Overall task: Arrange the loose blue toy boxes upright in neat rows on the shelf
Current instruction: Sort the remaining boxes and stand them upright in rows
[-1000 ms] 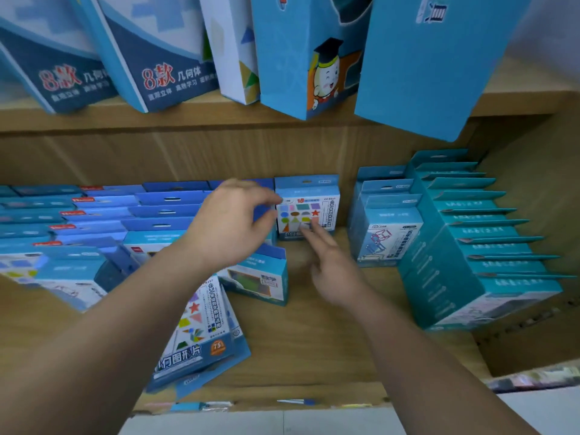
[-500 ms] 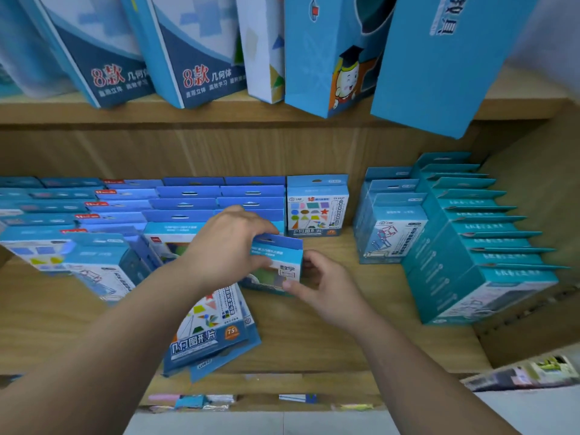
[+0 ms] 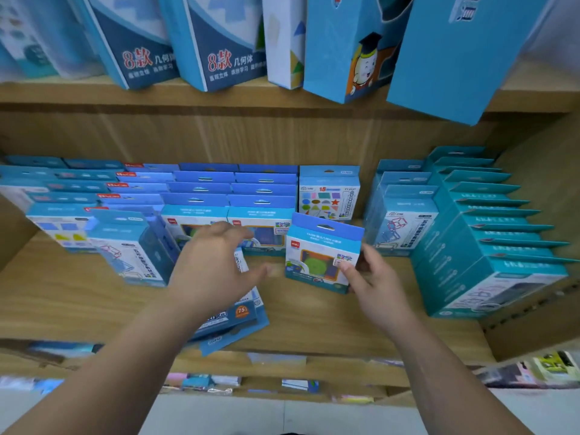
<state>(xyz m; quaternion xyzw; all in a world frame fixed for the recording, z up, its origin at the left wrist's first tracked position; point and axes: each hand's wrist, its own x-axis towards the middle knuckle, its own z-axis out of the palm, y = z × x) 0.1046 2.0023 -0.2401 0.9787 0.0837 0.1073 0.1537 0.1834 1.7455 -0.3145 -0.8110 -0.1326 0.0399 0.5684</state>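
Item: small blue box (image 3: pixel 323 251), card hang-tab at the top, green and orange picture on its face; held just above the shelf (image 3: pixel 314 328), long axis upright, top tipped a little to the left; it sits in front of the lone shapes box (image 3: pixel 329 193), in the gap between the rows of blue boxes (image 3: pixel 232 191) and the cube boxes (image 3: pixel 403 221).

Right hand (image 3: pixel 375 279): pinches the box at its lower right corner, thumb on the face, other fingers behind (mostly hidden); plainly the nearer hand.

Left hand (image 3: pixel 213 265): holds nothing, fingers loosely spread, well apart from the box on its left; it is over the flat packs (image 3: pixel 233 317), and whether it touches them cannot be told.

Flat packs: lying face up, long axis running towards the person, one end past the shelf's front edge; not yet stood up.

Judgement: the gap lies straight behind the held box, so a short push back by the right hand should seat it.

Also: leaning box (image 3: pixel 131 246) at left; teal boxes (image 3: pixel 489 233) at right; tall boxes (image 3: pixel 219 42) above.
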